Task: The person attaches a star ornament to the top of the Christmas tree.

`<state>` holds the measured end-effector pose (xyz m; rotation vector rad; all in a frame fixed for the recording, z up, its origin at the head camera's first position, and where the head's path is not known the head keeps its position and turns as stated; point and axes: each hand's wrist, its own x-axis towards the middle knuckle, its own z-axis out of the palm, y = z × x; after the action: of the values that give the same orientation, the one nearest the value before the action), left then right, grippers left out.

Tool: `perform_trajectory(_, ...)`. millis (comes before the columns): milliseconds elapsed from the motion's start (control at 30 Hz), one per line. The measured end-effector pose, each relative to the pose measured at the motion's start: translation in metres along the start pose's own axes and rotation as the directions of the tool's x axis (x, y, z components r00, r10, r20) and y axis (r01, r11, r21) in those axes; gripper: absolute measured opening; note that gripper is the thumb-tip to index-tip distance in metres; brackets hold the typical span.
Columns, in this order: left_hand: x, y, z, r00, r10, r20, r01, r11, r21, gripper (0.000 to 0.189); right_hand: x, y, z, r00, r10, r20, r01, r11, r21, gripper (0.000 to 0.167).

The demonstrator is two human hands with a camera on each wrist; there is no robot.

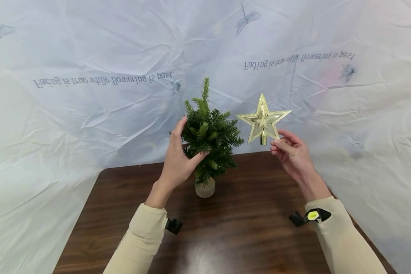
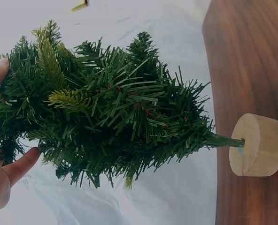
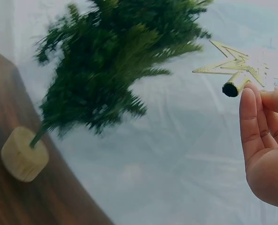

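Pinching a gold star [image 1: 262, 121], right hand [image 1: 293, 154] in narrow grip, left hand [image 1: 176, 161] spread wide against the tree [image 1: 213, 139].

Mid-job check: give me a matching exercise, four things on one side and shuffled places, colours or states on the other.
Column one:
1. star
2. left hand
3. wooden base
4. right hand

Column two:
A. pinching with thumb and fingers
B. standing on the brown table
C. gold, five-pointed
D. thumb and fingers spread at the branches of the tree

Pairs: 1-C, 2-D, 3-B, 4-A
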<state>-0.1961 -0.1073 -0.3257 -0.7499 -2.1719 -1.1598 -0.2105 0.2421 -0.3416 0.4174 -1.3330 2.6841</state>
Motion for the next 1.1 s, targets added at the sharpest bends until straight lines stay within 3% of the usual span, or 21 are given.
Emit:
perform_trajectory(500, -0.002, -0.002, 0.0, 1.0, 0.005, -0.019, -0.004, 1.0, 0.006, 0.101, 0.05, -0.027, 0.072, 0.995, -0.079, 0.053, 0.076, 0.995, 0.057, 0.027)
perform_trajectory(1100, -0.003, 0.0, 0.002, 1.0, 0.004, -0.014, -0.004, 1.0, 0.003, 0.102, 0.085, -0.035, 0.143, 0.988, -0.091, 0.123, 0.084, 0.994, 0.064, 0.03)
